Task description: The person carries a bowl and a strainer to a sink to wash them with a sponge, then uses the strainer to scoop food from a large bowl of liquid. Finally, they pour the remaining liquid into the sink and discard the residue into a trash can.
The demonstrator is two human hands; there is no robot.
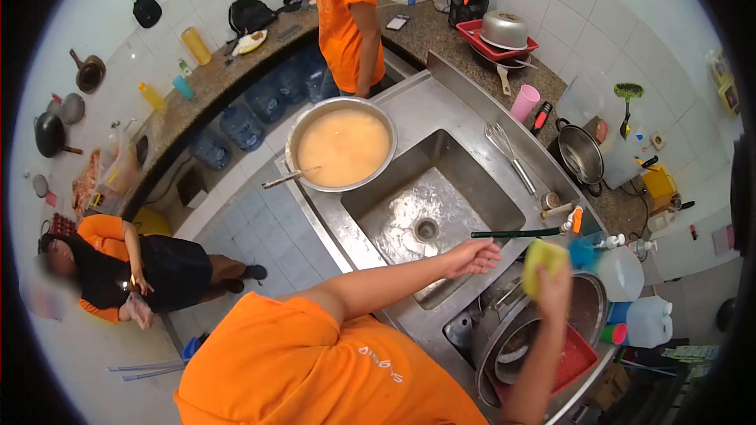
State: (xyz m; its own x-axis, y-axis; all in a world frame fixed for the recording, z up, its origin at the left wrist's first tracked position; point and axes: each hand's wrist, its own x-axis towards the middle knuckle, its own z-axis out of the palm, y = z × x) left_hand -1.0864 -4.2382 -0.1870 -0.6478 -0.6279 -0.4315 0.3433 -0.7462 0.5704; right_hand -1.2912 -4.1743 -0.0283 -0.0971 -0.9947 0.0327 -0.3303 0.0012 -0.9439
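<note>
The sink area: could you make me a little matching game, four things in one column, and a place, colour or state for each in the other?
Things
1. Sponge
2. Whisk
3. Large metal bowl
4. Hose at the tap

Descriptions
A. Dark green
B. Lying beside the sink basin
C. Filled with a pale orange liquid
D. Held in the person's right hand

Right pairs: 1-D, 2-B, 3-C, 4-A

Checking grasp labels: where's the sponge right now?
Head view, right of centre: the sponge is held in the right hand, just below the orange-handled tap in the picture.
</note>
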